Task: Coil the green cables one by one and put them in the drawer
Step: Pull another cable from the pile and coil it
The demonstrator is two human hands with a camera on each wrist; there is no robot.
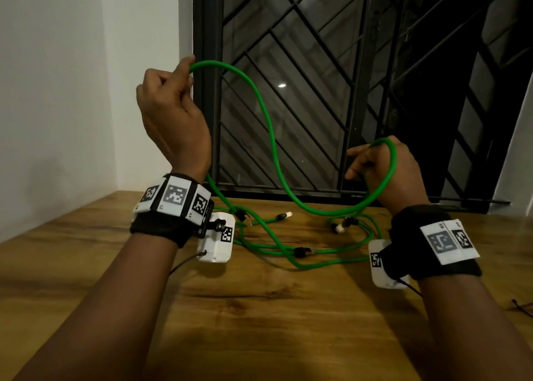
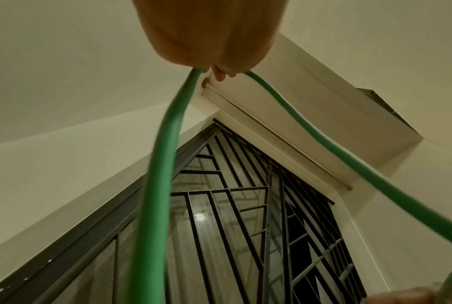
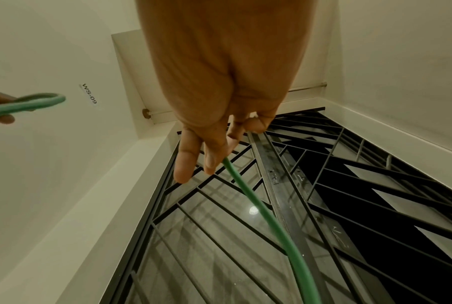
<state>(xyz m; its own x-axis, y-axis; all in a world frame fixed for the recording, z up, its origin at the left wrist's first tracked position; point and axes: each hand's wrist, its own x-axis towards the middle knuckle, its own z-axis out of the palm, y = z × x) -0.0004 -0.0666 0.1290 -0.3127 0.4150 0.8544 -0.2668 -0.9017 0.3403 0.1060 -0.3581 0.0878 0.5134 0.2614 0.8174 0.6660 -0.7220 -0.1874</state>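
A green cable [image 1: 266, 121] is lifted above the wooden table [image 1: 259, 308]. My left hand [image 1: 170, 112] is raised high and pinches a bend of it at the fingertips; the left wrist view shows two strands of the cable [image 2: 165, 164] running down from the pinch. My right hand [image 1: 383, 170], lower and to the right, grips another bend of the same cable, which arches over its knuckles. In the right wrist view the cable [image 3: 258, 205] leaves my fingers [image 3: 185, 160] downward. Between the hands the cable sags in a long loop. The drawer is not in view.
More green cables [image 1: 288, 245] with black and white plugs lie tangled on the table under the hands, near its far edge. A dark window with a black metal grille [image 1: 346, 92] stands behind the table. White wall [image 1: 72, 92] rises at the left.
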